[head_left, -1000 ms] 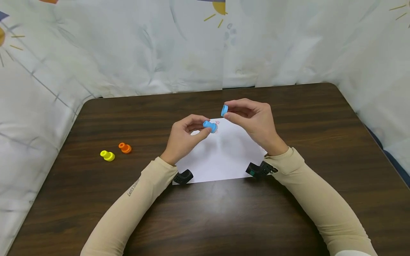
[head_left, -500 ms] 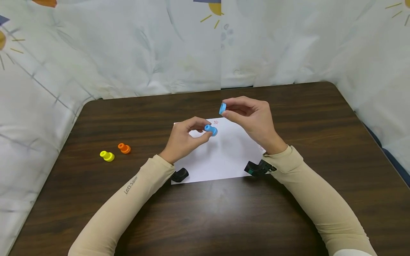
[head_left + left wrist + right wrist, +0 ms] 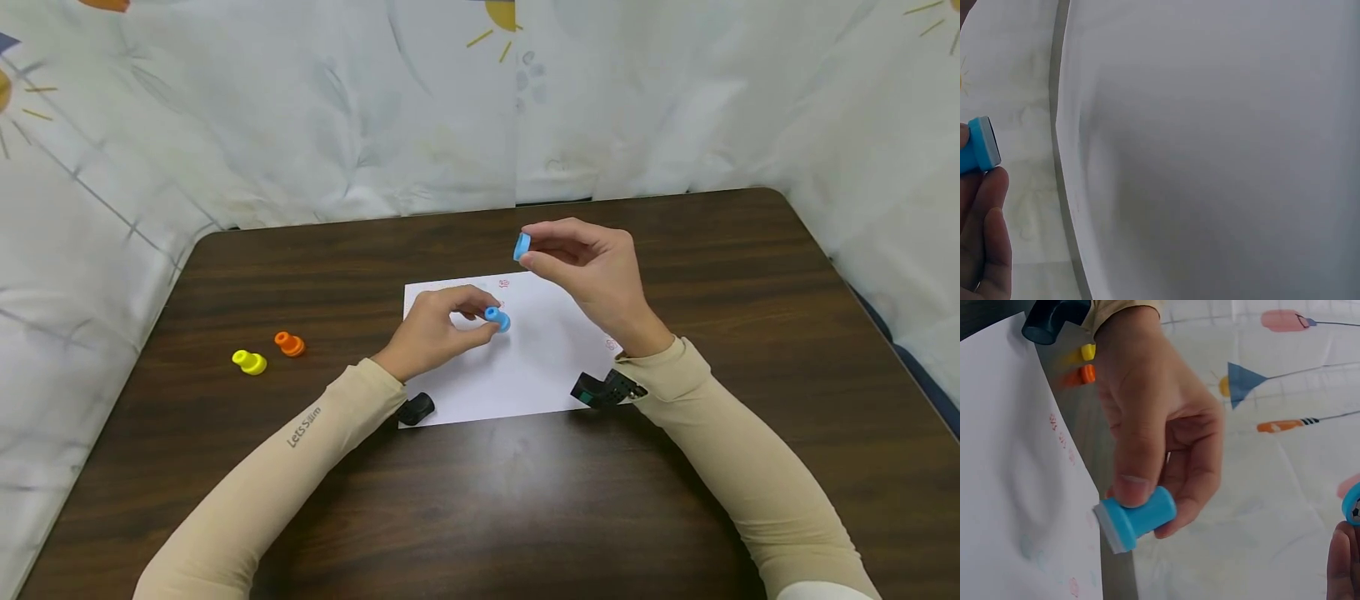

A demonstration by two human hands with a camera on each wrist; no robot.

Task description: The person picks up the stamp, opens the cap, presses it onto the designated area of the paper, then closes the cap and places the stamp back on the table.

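A small blue toy stamp [image 3: 497, 318] is pinched between the thumb and fingers of my left hand [image 3: 442, 329], over the white paper [image 3: 525, 383]. In the right wrist view the stamp's pale flat face [image 3: 1113, 530] is turned toward the paper; whether it touches cannot be told. My right hand [image 3: 600, 267] pinches a light blue cap [image 3: 522, 246] above the sheet's far edge. In the right wrist view the cap [image 3: 1352, 505] shows a football picture, partly cut off. Small red prints [image 3: 503, 283] mark the paper, with more red prints [image 3: 1054, 422] in the right wrist view.
To the left on the dark wooden table [image 3: 480, 517] stand a yellow stamp [image 3: 249, 362] and an orange stamp [image 3: 289, 343]. A printed white curtain [image 3: 337, 108] hangs behind and beside the table. Black devices [image 3: 416, 409] are strapped to both wrists.
My left hand has moved nearer to me and slightly right with the blue stamp, tilting it more downward. The right hand has risen slightly with the cap. The yellow and orange stamps stay put.
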